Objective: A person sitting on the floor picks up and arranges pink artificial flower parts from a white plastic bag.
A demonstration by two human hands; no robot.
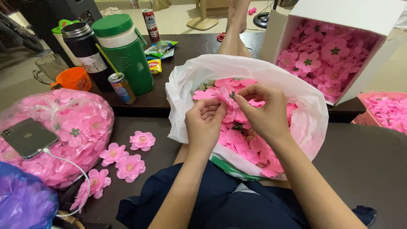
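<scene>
Both hands meet over the open white plastic bag [186, 85] in the person's lap, which is filled with loose pink fabric petals. The left hand [204, 123] and right hand [263, 111] pinch between fingertips a single pink fabric flower petal piece with a small dark green centre [227, 95]. Each grip is closed on that piece: the left fingers curl up under it, and the right thumb and forefinger press at the green centre from above. The piece is held just above the heap in the bag, its flat face tilted up toward the camera; it is roundish, so no clear long axis shows, and the green centre sits at its right edge beside the right fingertips.

On the dark bench to the left lie four finished pink fabric flowers with yellow centres [142, 140], near a clear bag of pink flowers [85, 127] with a dark phone [29, 137] resting on it. Behind stand a green plastic jug [127, 55] and an orange cup [75, 79]. At the upper right, a white cardboard box [364, 17] tipped on its side holds more pink flowers.
</scene>
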